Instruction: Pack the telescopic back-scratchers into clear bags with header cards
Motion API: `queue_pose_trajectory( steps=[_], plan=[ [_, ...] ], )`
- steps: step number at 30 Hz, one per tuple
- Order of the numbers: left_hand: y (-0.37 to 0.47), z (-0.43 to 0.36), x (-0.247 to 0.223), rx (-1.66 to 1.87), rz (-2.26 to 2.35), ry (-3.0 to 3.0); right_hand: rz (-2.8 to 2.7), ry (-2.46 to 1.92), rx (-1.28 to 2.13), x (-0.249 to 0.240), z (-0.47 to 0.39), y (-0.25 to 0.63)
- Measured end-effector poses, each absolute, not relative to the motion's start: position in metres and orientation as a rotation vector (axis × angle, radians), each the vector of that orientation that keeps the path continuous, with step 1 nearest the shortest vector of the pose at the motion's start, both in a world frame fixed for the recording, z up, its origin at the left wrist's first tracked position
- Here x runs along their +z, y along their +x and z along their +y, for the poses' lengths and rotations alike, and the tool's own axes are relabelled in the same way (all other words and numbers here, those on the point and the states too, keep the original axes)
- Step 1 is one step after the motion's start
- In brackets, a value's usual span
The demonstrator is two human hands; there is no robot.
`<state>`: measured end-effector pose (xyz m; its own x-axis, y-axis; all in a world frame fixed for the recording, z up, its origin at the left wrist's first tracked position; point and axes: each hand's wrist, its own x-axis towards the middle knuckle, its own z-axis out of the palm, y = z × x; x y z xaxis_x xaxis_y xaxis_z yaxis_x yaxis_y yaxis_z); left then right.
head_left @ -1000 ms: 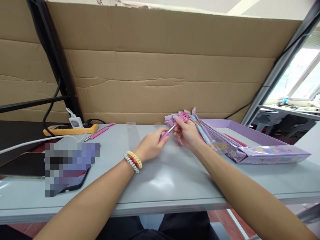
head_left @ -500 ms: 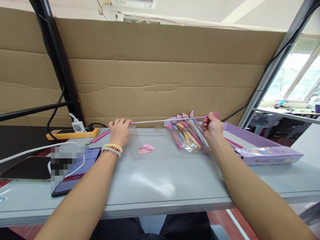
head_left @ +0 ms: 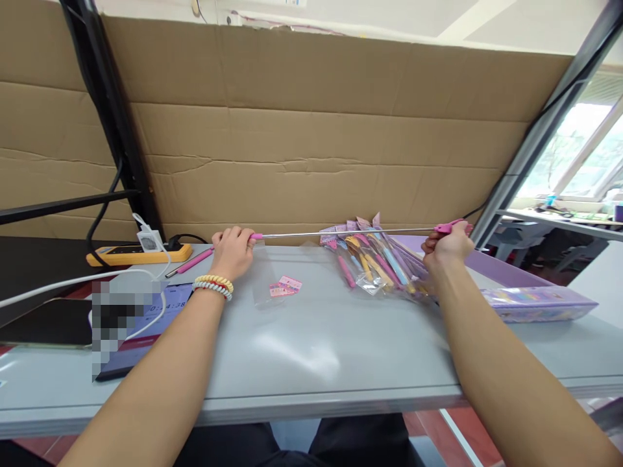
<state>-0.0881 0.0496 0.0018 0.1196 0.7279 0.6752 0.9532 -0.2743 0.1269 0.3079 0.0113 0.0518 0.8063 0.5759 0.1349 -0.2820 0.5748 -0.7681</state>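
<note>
Between my hands a telescopic back scratcher (head_left: 311,234) is stretched out sideways, its thin metal rod drawn long. My left hand (head_left: 233,251) is closed around its pink handle, whose lower end sticks out to the left. At the other end, my right hand (head_left: 448,246) grips the pink claw-shaped head, mostly covered by the fingers. Under the rod lie several back scratchers in clear bags (head_left: 374,259), with pink, blue and yellow handles. A clear plastic sleeve (head_left: 263,285) and small pink printed labels (head_left: 286,286) lie flat near my left hand.
An open purple box (head_left: 540,303) stands at the right, partly behind my right forearm. At the left are a yellow power strip (head_left: 139,254) with a white charger (head_left: 150,240), a phone (head_left: 146,337) and a dark flat device (head_left: 46,323). Cardboard (head_left: 311,136) walls the back.
My right hand has moved to the right with the head, drawing the rod out longer. My left hand keeps its hold on the handle. The view has shifted slightly.
</note>
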Motion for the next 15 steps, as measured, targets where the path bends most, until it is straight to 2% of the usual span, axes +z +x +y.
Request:
queue_pose_trajectory(
  steps=[7, 15],
  plan=[
    [-0.084, 0.041, 0.009, -0.717, -1.617, -2.227, -0.626, -0.751, 0.658, 0.050, 0.013, 0.288],
    [-0.014, 0.002, 0.013, -0.619, -1.473, -2.338, -1.429, -0.843, 0.922, 0.020, -0.003, 0.193]
  ],
)
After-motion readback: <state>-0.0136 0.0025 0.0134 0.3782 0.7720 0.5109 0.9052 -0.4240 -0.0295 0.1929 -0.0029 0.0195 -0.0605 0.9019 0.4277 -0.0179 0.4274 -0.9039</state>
